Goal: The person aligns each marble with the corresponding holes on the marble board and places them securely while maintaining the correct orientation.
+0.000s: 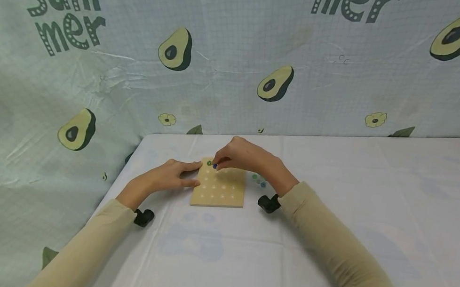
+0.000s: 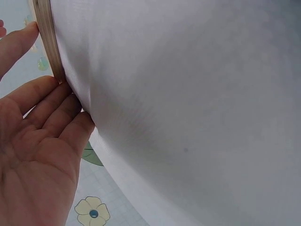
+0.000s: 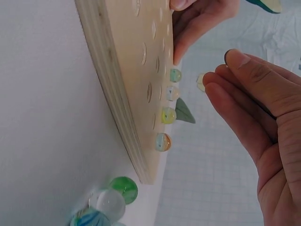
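Note:
A pale wooden board (image 1: 220, 199) with rows of round hollows lies on the table. My left hand (image 1: 173, 175) is at its left side, thumb and fingers spread and fairly straight, tips touching the edge. My right hand (image 1: 245, 155) is over the board's far part, thumb and fingertips pinching a dark blue marble (image 1: 215, 166). In the right wrist view the fingers of that hand (image 3: 263, 99) mostly hide the marble. Along the board's far row sit a green marble (image 3: 175, 75), a clear one (image 3: 172, 93), a yellow one (image 3: 168, 115) and an orange-and-clear one (image 3: 163, 142).
Right of the board several loose marbles lie on the white table (image 1: 241, 268), among them a green marble (image 3: 124, 189), a clear marble (image 3: 111, 203) and a blue-streaked marble (image 3: 90, 218). Behind the table hangs an avocado-printed curtain (image 1: 218, 99).

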### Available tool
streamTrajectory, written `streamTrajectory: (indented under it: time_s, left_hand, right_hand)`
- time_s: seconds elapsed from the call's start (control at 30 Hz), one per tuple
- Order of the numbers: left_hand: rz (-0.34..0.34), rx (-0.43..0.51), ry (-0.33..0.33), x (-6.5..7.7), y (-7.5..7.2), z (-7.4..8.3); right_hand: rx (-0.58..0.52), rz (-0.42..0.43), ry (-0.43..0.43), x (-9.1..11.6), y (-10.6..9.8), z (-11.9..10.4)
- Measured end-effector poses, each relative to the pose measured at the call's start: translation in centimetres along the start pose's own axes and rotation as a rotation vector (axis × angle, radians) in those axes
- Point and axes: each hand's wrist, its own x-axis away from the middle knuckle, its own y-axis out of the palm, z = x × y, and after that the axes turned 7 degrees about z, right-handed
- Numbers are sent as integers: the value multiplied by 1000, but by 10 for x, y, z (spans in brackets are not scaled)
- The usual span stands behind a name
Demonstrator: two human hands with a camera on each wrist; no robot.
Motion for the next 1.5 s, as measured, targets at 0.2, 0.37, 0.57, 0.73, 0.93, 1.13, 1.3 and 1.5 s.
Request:
streamTrajectory:
  time_s: [0.2, 0.37, 0.57, 0.73, 0.93, 1.13, 1.3, 1.5]
  left_hand:
    - [7, 7, 9, 1, 1, -1]
    - [6, 8, 11, -1, 0, -1]
    - [9, -1, 11, -2, 0, -2]
    - [-3, 5, 0, -2, 1, -2]
    - [-5, 0, -1, -1, 0, -1]
    - [0, 5, 7, -1, 0, -1]
    - [-4, 6, 1, -2, -1, -1]
    - [3, -5, 10, -1, 1, -2]
  right_hand:
    - [-11, -3, 40, -5, 4, 2]
    - [-66, 1, 77, -7, 9, 3]
    - [-94, 14, 104, -9, 16, 7]
    - [-106, 7, 125, -11, 20, 9]
    - [-101, -31, 171, -16, 25, 9]
    - [-110, -59, 234, -22, 26, 10]
    - [-83, -76, 278, -25, 26, 12]
    - [-40, -121, 243, -30, 26, 13]
